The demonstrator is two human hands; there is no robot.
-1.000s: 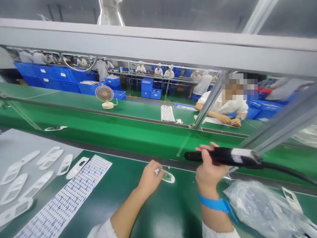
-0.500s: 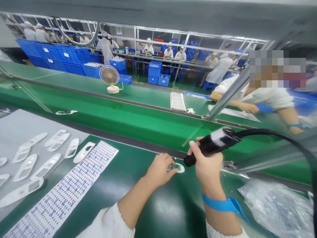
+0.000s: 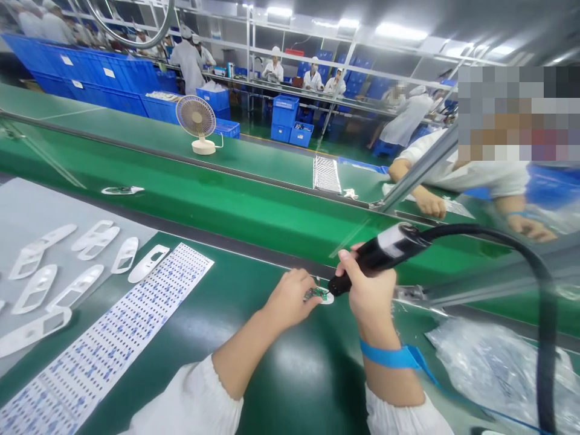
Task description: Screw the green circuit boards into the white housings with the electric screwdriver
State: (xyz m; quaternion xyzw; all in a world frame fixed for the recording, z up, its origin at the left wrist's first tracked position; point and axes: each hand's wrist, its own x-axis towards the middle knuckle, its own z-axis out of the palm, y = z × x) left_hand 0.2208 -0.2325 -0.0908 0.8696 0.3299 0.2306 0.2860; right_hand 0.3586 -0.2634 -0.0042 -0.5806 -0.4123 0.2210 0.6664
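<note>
Closely, right hand (image 3: 369, 296) gripping soldering iron (image 3: 376, 258), left hand (image 3: 290, 299) holding circuit board (image 3: 318, 293)

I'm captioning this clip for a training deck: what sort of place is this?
Most likely an electronics assembly factory. A right hand holds what looks like a corded soldering iron over a small green circuit board, beside green conveyor belts and workers in white coats among blue plastic crates.

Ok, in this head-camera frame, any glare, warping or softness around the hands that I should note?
In the head view, a pale glare patch lies on the green bench mat below the left hand; the wide lens bows the green conveyor belt; the small circuit board looks soft, its parts too small to read.
</note>
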